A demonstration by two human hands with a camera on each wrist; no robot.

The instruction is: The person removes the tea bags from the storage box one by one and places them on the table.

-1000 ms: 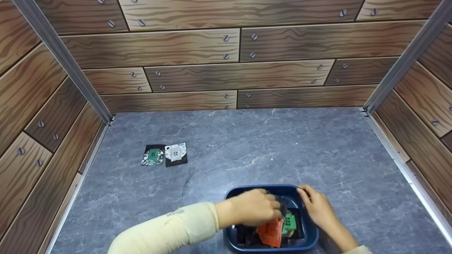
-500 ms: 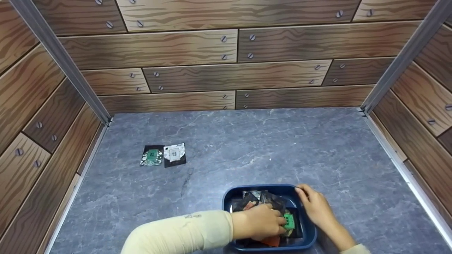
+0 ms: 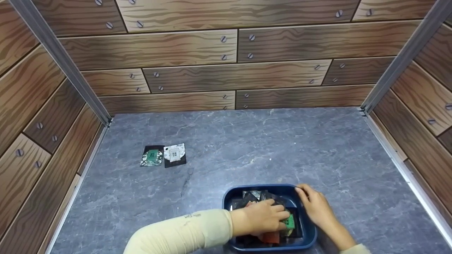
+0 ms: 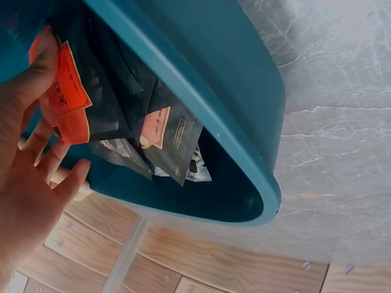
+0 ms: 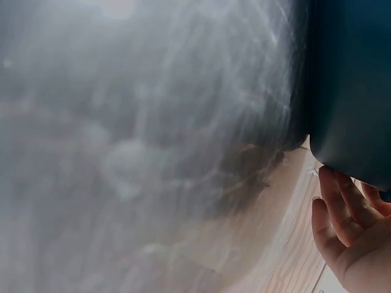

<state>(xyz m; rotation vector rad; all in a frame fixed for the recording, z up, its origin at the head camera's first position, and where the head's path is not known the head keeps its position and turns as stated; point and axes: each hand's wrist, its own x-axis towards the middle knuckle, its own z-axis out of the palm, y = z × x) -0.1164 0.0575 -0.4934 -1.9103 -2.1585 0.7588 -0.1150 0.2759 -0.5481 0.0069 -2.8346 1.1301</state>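
Packet (image 4: 104,113), black with orange label (image 4: 74,82), in blue tub (image 4: 244,85)

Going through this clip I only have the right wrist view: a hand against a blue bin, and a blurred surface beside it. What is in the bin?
Observer: The left wrist view shows several dark packets lying in the blue bin.
Reviewer: And where is the other hand?
Observer: The left hand is in the bin too, its thumb touching an orange-labelled packet.
Reviewer: Is anything lying outside the bin?
Observer: Yes, in the head view a green-labelled packet and a white-labelled packet lie side by side on the gray surface, to the left of the bin and farther from the person.
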